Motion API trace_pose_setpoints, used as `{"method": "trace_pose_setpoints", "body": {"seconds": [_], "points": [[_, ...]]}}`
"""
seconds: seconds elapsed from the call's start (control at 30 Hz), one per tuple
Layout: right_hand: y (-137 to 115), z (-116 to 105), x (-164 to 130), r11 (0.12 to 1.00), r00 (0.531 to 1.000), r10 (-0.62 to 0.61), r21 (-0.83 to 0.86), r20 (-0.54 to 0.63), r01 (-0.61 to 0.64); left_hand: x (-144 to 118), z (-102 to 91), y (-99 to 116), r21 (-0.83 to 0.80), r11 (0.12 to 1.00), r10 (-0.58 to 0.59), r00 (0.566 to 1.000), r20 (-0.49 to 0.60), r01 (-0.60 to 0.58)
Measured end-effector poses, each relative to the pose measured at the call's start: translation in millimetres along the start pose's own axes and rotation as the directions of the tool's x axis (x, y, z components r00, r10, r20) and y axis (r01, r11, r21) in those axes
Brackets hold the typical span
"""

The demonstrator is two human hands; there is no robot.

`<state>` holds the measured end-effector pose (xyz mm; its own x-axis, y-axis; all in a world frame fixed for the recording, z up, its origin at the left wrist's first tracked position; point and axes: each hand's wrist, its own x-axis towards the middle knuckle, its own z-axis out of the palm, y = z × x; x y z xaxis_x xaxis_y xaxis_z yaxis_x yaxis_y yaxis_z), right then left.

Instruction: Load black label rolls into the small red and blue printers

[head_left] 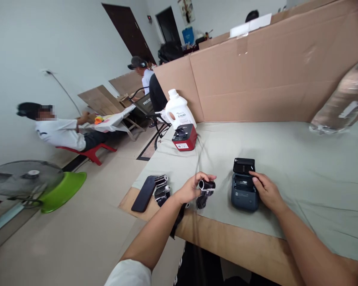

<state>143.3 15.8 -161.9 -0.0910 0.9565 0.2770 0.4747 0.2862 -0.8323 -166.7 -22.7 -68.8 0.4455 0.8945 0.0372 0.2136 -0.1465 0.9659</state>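
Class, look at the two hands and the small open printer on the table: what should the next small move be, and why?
Probably bring the black roll in the left hand across to the dark printer. Its lid stands open, the right hand rests on it as if steadying it, and the roll is held just beside it.

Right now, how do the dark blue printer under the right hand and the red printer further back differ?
The dark blue printer has its lid raised, with the right hand resting on it; the red printer sits untouched beside a white jug. The blue one lies near the table's front edge, the red one near the far-left corner. Both are small boxy units on the grey cloth.
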Motion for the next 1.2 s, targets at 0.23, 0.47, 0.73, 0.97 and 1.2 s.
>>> {"method": "trace_pose_setpoints", "body": {"seconds": [0.23, 0.47, 0.73, 0.97, 1.2], "points": [[-2.4, -0.7, 1.0, 1.0, 1.0, 0.003, 0.014, 0.001, -0.003, 26.4, 37.0, 4.1, 0.114, 0.986, 0.124, 0.992, 0.023, -0.126], [-4.1, -2.4, 2.5, 1.0, 1.0, 0.006, 0.023, 0.012, -0.006, 60.8, 70.9, 32.0, 0.475, 0.845, 0.226, 0.969, 0.096, -0.244], [-1.5, -1.6, 1.1, 0.998, 1.0, -0.001, 0.07, -0.004, 0.001, 92.4, 92.4, 25.9, 0.695, 0.694, 0.097, 0.981, 0.166, -0.186], [-2.3, -1.2, 0.8, 0.997, 1.0, 0.009, 0.072, -0.008, -0.008, 91.0, 94.5, 19.4, 0.738, 0.664, 0.06, 0.992, 0.107, -0.119], [-5.2, -1.8, 0.0, 0.991, 0.999, 0.052, 0.123, -0.009, -0.051, 92.5, 96.3, 3.5, 0.725, 0.677, 0.092, 0.992, 0.087, -0.126]]}}
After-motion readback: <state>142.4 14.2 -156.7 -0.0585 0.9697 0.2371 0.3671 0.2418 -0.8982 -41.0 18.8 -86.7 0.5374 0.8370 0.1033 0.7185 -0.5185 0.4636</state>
